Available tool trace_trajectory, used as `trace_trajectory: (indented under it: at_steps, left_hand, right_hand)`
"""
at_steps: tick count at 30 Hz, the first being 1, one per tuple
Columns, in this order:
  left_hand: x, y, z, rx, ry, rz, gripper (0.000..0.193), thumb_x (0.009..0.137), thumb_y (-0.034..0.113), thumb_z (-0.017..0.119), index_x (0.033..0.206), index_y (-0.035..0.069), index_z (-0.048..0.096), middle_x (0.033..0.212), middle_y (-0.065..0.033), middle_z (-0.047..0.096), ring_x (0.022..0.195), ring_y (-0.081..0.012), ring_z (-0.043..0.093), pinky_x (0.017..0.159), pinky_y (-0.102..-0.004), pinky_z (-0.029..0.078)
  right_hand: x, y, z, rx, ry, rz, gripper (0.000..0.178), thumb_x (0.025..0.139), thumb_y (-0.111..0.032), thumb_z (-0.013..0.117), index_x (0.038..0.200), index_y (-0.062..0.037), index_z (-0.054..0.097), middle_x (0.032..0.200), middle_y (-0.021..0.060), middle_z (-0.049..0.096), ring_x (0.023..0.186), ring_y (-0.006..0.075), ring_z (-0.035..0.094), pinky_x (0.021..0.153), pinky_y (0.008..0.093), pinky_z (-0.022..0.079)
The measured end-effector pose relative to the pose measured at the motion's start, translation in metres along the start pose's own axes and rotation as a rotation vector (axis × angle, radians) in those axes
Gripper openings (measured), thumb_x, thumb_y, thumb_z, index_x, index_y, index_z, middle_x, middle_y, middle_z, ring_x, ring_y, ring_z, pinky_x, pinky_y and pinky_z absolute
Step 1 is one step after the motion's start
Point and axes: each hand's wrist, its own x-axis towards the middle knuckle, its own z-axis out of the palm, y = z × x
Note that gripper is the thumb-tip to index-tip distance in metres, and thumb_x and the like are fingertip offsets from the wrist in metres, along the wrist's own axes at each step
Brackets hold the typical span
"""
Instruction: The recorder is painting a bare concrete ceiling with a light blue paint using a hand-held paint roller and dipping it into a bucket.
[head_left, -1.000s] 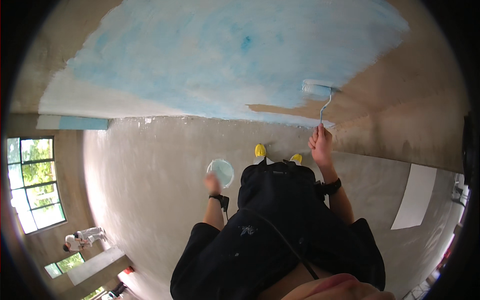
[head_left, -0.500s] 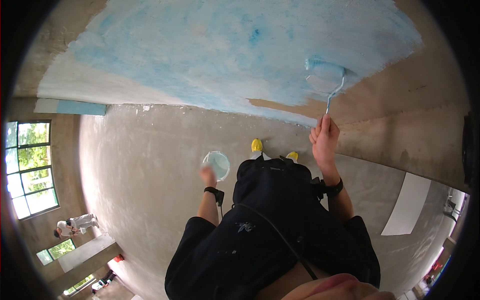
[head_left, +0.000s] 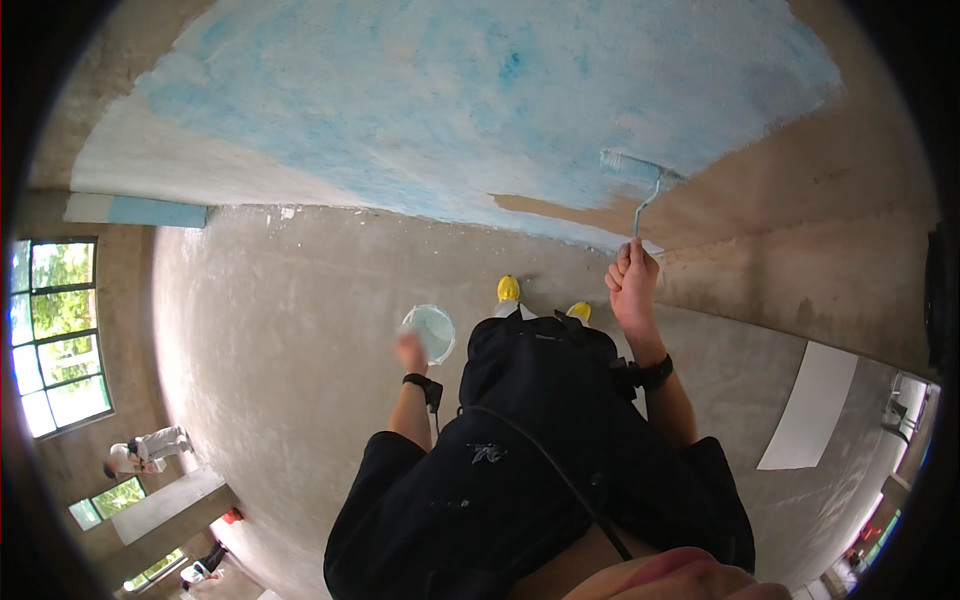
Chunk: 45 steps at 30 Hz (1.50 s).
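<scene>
Roller (head_left: 630, 166) in right hand (head_left: 633, 282), white sheet (head_left: 810, 405)

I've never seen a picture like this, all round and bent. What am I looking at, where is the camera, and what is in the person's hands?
There is no machine here: a person is working with bare hands. The camera sits on that person's head and looks down, and its very wide lens bends straight lines, so the wall curves across the top. You see the person's dark clothing, two yellow shoe tips and the bare grey concrete floor. The right hand grips the thin metal handle of a small paint roller, whose sleeve rests against the wall, partly covered in patchy light blue paint. The left hand holds a round white tub of pale paint. At the far left are windows and another person in white clothing.
</scene>
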Motion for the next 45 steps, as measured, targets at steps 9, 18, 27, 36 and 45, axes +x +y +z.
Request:
trace_trajectory:
  at_steps: [9,18,27,36,45]
  left_hand:
    - [0.0,-0.003,0.003,-0.081,-0.008,0.031,0.03,0.088,0.019,0.05,0.085,-0.005,0.068,0.061,-0.0078,0.056,0.053,-0.0171,0.053,0.049,-0.0317,0.042]
    - [0.012,-0.015,0.007,-0.092,-0.009,0.027,0.03,0.089,0.019,0.05,0.086,-0.005,0.067,0.064,-0.0083,0.057,0.055,-0.0174,0.054,0.05,-0.0314,0.042]
    - [0.025,-0.026,0.012,-0.077,0.018,0.128,0.03,0.09,0.02,0.049,0.084,-0.005,0.066,0.056,-0.0041,0.052,0.042,-0.0141,0.047,0.039,-0.0291,0.036]
    - [0.013,-0.008,0.023,0.035,0.002,0.012,0.028,0.087,0.017,0.052,0.085,-0.004,0.07,0.081,-0.0185,0.068,0.081,-0.0286,0.066,0.075,-0.0371,0.049]
    - [0.009,-0.004,0.029,0.019,0.01,0.039,0.029,0.086,0.017,0.051,0.086,-0.005,0.07,0.082,-0.0201,0.068,0.08,-0.0295,0.066,0.074,-0.0376,0.05]
  right_hand:
    - [-0.027,-0.035,0.037,0.021,-0.063,-0.157,0.033,0.099,-0.029,0.047,0.072,-0.009,0.046,0.051,-0.0067,0.026,0.04,0.0039,0.017,0.039,0.0242,0.013]
    - [-0.016,-0.028,0.013,-0.132,-0.006,-0.165,0.034,0.099,-0.03,0.047,0.073,-0.0083,0.046,0.051,-0.0058,0.026,0.039,0.0035,0.019,0.038,0.0236,0.014]
    - [-0.002,-0.015,-0.005,-0.304,0.062,-0.238,0.04,0.099,-0.029,0.045,0.067,-0.0049,0.042,0.051,-0.005,0.03,0.039,0.004,0.026,0.037,0.0239,0.018]
    - [-0.06,-0.097,0.051,-0.455,-0.132,-0.445,0.038,0.1,-0.026,0.043,0.069,-0.0042,0.043,0.051,-0.0058,0.029,0.042,0.0021,0.025,0.04,0.0223,0.019]
    - [-0.031,-0.104,0.077,-0.327,-0.219,-0.465,0.038,0.101,-0.028,0.042,0.071,-0.005,0.044,0.054,-0.0048,0.031,0.044,0.0028,0.027,0.041,0.0235,0.02]
